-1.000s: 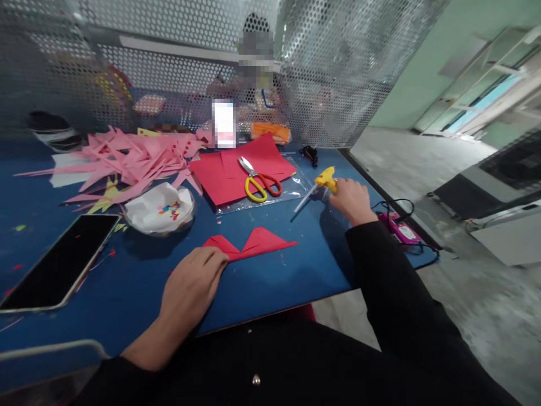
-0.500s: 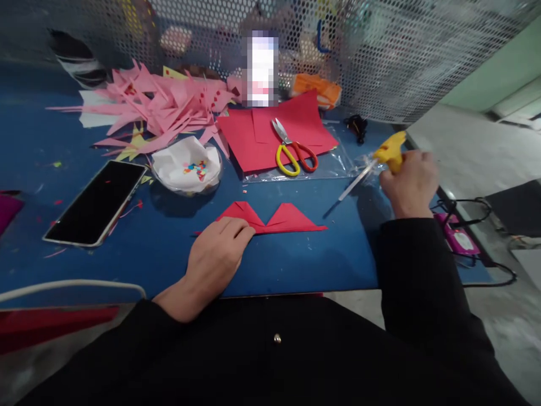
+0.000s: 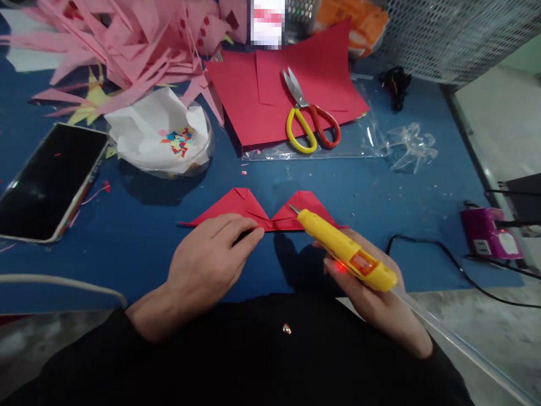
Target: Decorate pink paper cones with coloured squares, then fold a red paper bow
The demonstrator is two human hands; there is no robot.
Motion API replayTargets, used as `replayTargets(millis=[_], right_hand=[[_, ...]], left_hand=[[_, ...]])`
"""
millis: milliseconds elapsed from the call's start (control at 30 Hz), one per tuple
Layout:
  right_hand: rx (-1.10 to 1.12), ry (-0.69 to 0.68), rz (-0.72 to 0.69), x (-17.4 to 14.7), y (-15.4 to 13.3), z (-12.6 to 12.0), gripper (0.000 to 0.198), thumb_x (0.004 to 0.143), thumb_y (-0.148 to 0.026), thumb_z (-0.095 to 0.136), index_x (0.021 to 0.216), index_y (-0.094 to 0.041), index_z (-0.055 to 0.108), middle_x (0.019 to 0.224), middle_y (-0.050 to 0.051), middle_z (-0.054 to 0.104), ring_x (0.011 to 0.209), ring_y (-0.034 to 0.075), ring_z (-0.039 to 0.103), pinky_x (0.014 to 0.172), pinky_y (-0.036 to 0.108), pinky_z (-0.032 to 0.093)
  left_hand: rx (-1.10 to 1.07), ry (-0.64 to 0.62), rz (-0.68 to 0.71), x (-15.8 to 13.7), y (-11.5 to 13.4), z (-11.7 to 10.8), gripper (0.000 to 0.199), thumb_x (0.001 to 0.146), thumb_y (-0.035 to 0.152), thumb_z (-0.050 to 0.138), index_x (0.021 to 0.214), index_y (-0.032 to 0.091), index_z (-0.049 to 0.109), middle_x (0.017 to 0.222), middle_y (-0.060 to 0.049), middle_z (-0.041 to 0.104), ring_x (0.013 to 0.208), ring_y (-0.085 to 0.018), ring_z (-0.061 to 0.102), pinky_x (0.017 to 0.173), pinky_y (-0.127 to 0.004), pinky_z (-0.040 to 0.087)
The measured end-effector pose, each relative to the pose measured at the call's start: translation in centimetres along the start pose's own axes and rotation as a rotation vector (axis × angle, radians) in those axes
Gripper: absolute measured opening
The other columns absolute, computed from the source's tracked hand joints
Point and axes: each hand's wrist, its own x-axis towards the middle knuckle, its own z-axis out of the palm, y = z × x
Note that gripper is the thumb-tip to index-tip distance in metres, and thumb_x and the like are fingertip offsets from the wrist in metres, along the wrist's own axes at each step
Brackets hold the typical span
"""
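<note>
A folded red paper piece [image 3: 230, 206] with two peaks lies on the blue table. My left hand [image 3: 211, 256] is closed at its lower edge, thumb and fingers pinching the fold near the middle. In my right hand [image 3: 380, 310] is a yellow hot glue gun [image 3: 353, 251], fingers wrapped round its handle underneath. Its metal nozzle points up and left over the right peak; whether it touches the paper I cannot tell. A red light glows by the handle, and a clear glue stick sticks out from the rear.
Scissors [image 3: 301, 102] lie on red paper sheets [image 3: 232, 96]. A paper-lined bowl [image 3: 143, 160] holds colourful bits. A phone [image 3: 46, 180] is at left, below pink paper shapes [image 3: 131, 51]. At right are a clear plastic piece [image 3: 409, 146], a purple box [image 3: 479, 231] and a black cord [image 3: 426, 241].
My right hand has brought the glue gun from the table's right side leftward to the red paper, its nozzle now pointing at the paper. My left hand stays on the fold. The view has tilted down.
</note>
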Motion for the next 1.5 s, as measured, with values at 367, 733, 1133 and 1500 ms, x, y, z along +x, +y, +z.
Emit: replayTargets(millis=[367, 733, 1133, 1500], right_hand=[[-0.068, -0.099, -0.038, -0.4, -0.4, 0.9, 0.02, 0.093, -0.042, 0.061, 0.082, -0.029, 0.051, 0.067, -0.003, 0.06, 0.05, 0.017, 0.057, 0.041, 0.031, 0.044], [-0.228, -0.116, -0.129, -0.3, 0.0, 1.5, 0.024, 0.098, -0.041, 0.055, 0.082, -0.025, 0.05, 0.067, -0.002, 0.058, 0.053, 0.015, 0.058, 0.047, 0.026, 0.044], [-0.335, -0.102, -0.202, -0.1, 0.0, 1.7, 0.033, 0.101, -0.047, 0.05, 0.079, -0.023, 0.05, 0.063, -0.004, 0.054, 0.049, 0.012, 0.053, 0.046, 0.024, 0.039], [-0.358, -0.104, -0.201, -0.2, -0.1, 1.5, 0.036, 0.102, -0.048, 0.048, 0.076, -0.023, 0.05, 0.062, -0.003, 0.053, 0.048, 0.012, 0.053, 0.047, 0.023, 0.039]], left_hand=[[0.013, -0.039, 0.049, -0.4, 0.0, -0.1, 0.025, 0.093, 0.01, 0.058, 0.112, 0.012, 0.073, 0.117, -0.011, 0.076, 0.102, -0.028, 0.071, 0.083, -0.041, 0.061], [0.006, -0.019, 0.067, -0.7, -0.2, 0.2, 0.026, 0.091, 0.01, 0.06, 0.115, 0.013, 0.072, 0.117, -0.011, 0.075, 0.104, -0.028, 0.071, 0.086, -0.04, 0.06], [0.009, -0.016, 0.077, -0.6, -0.1, 0.1, 0.027, 0.089, 0.008, 0.064, 0.114, 0.009, 0.072, 0.117, -0.012, 0.075, 0.102, -0.029, 0.071, 0.084, -0.041, 0.06], [0.002, -0.031, 0.07, -0.6, -0.1, 0.0, 0.027, 0.089, 0.009, 0.064, 0.115, 0.01, 0.072, 0.119, -0.011, 0.075, 0.104, -0.029, 0.071, 0.086, -0.041, 0.06]])
